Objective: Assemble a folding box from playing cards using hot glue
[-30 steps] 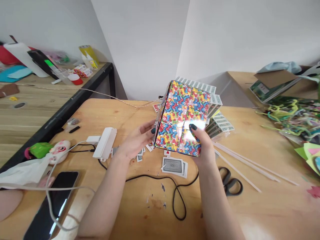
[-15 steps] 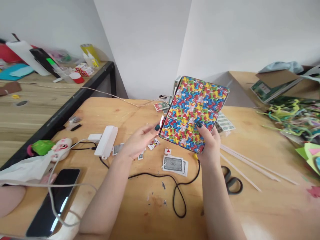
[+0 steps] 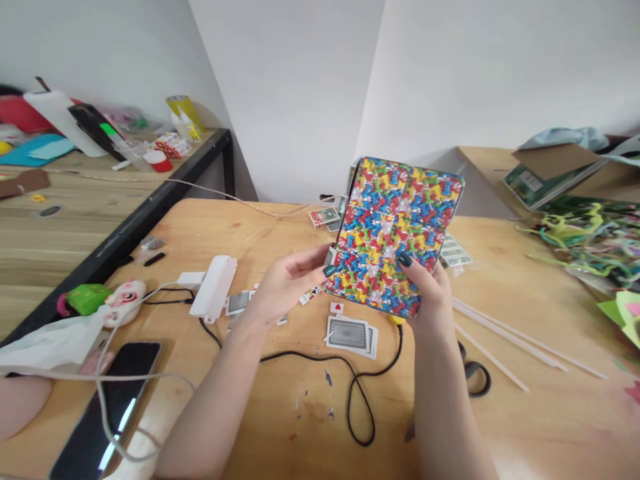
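A flat rectangular case (image 3: 383, 227), covered in a red, yellow, blue and green cartoon pattern with fold lines, is held up tilted over the table. My right hand (image 3: 430, 290) grips its lower right part, thumb on the front, fingers mostly hidden behind. At the lower left edge my left hand (image 3: 295, 280) pinches the case, thumb on the front, other fingers behind. A small pale card-like piece (image 3: 331, 255) shows by the left fingers; whether they hold it I cannot tell. Below lie grey-backed playing cards (image 3: 347, 333) and a small heart card (image 3: 337, 307).
A black cable (image 3: 345, 360) loops across the wooden table (image 3: 280, 440). On the left are a white power strip (image 3: 214, 288), a phone (image 3: 107, 407) and a doll (image 3: 123, 303). Scissors (image 3: 477, 379) and white strips (image 3: 510, 330) lie right, with tangled pipe cleaners (image 3: 590, 230) beyond.
The case has shifted slightly right and down in view, and my hands have moved with it. My left thumb now overlaps the front of the case more.
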Tool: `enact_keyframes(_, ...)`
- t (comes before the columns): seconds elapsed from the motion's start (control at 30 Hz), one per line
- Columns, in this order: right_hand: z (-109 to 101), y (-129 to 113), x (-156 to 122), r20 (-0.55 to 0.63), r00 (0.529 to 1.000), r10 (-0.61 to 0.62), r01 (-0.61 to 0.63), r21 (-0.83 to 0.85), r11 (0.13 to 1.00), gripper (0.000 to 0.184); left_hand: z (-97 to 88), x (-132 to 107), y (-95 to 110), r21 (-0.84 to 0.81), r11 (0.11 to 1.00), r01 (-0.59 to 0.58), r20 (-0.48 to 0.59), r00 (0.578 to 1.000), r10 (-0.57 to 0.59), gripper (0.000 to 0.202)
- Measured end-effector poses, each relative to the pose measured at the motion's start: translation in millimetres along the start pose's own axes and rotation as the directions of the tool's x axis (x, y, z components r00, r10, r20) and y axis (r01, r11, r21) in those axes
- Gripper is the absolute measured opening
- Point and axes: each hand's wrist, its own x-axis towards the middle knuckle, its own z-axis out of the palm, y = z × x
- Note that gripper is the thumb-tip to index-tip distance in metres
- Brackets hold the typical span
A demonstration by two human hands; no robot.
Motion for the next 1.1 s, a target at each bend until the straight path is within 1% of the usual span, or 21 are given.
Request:
enact_keyframes(0.1,-3,-1,1,0.011,1.000,0.009,-0.009,-0.001,1.000,0.049,3.9,0,-2,-0.014,1.000,-0.017,-0.027,1.000,0.016,0.049)
enact_keyframes(0.2,-7,-3,2,-0.002,0.999,0.032,-0.032,0.000,0.999,0.051,7.1,0,-2,0.001,1.000,-0.016,-0.016,1.000,0.016,0.048)
enact_keyframes(0.3,-9,-4,4,-0.034,0.999,0.025,-0.025,0.017,1.000,0.058,9.2,-1,-1,0.056,0.998,-0.015,0.045,0.999,0.013,0.050)
enact_keyframes(0.37,-10,-5,5,-0.030,0.999,0.019,-0.018,0.025,1.000,0.060,10.7,-3,1,0.101,0.994,-0.031,0.092,0.996,0.021,0.048)
enact_keyframes(0.53,-14,-9,4,0.010,1.000,0.013,-0.013,-0.012,1.000,0.055,15.3,-7,8,0.178,0.979,-0.095,0.164,0.984,0.066,0.045)
enact_keyframes(0.73,-18,-15,3,0.007,1.000,0.018,-0.018,-0.037,0.999,0.054,18.8,-11,10,0.181,0.978,-0.100,0.179,0.982,0.067,0.043)
enact_keyframes(0.83,-20,-18,2,0.015,0.999,0.037,-0.037,-0.051,0.998,0.054,19.5,-13,10,0.177,0.978,-0.107,0.202,0.977,0.070,0.044)
enact_keyframes(0.93,-20,-21,2,-0.004,0.999,0.038,-0.038,-0.043,0.998,0.055,19.5,-14,10,0.186,0.976,-0.115,0.230,0.971,0.071,0.043)
enact_keyframes(1.1,-18,-21,2,-0.013,1.000,0.001,-0.002,-0.049,0.999,0.057,20.9,-14,8,0.205,0.973,-0.108,0.213,0.975,0.064,0.042)
